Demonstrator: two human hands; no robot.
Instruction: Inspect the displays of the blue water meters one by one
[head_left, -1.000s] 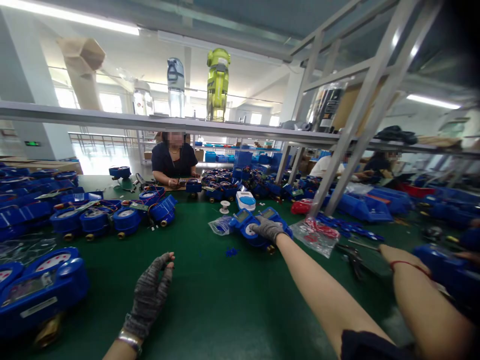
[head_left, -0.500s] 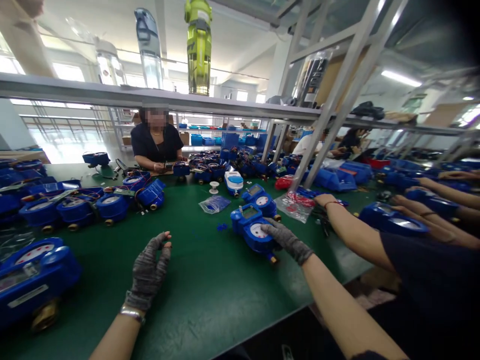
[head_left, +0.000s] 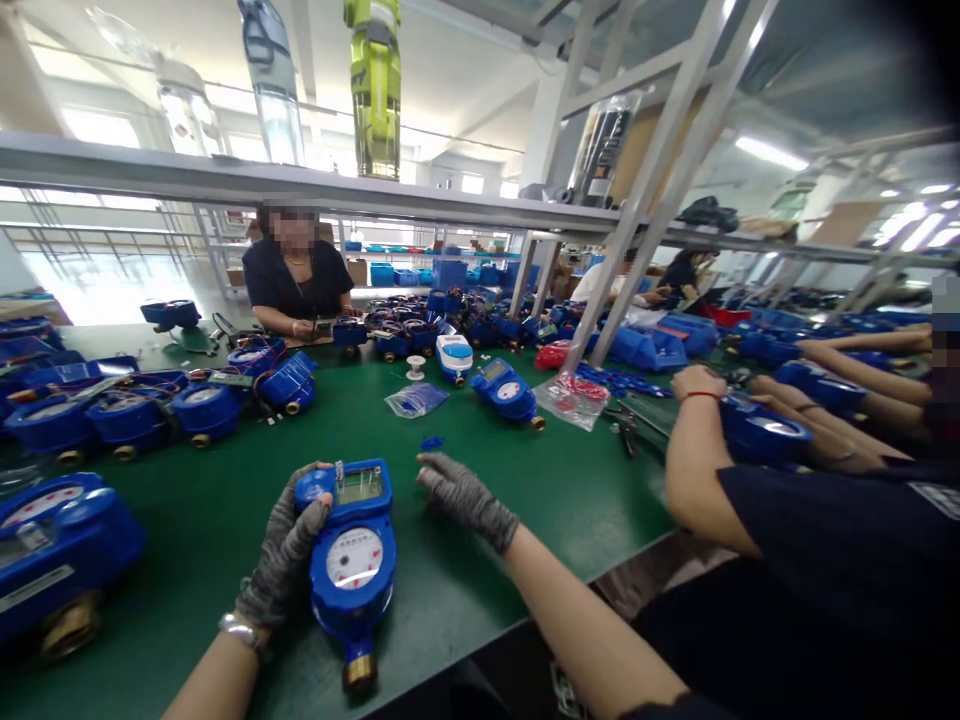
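A blue water meter (head_left: 351, 560) with a round white dial, a small screen and a brass fitting lies on the green table (head_left: 465, 600) right in front of me. My left hand (head_left: 289, 540), in a grey knit glove, grips its upper left side. My right hand (head_left: 461, 493), also gloved, rests just to the right of the meter with fingers loosely curled and nothing in them; it is apart from the meter. A second blue meter (head_left: 505, 389) lies farther back on the table.
Rows of blue meters (head_left: 135, 415) crowd the left side, one large meter (head_left: 56, 550) at the near left. A plastic bag (head_left: 416, 400) and a bag of red parts (head_left: 574, 398) lie mid-table. A person's arm (head_left: 694, 440) works close on my right; another person (head_left: 294, 280) sits opposite. A slanted metal frame (head_left: 645, 190) rises behind.
My right hand pulled one blue meter from mid-table toward me and let go of it. My left hand, open before, has closed on the meter's left side.
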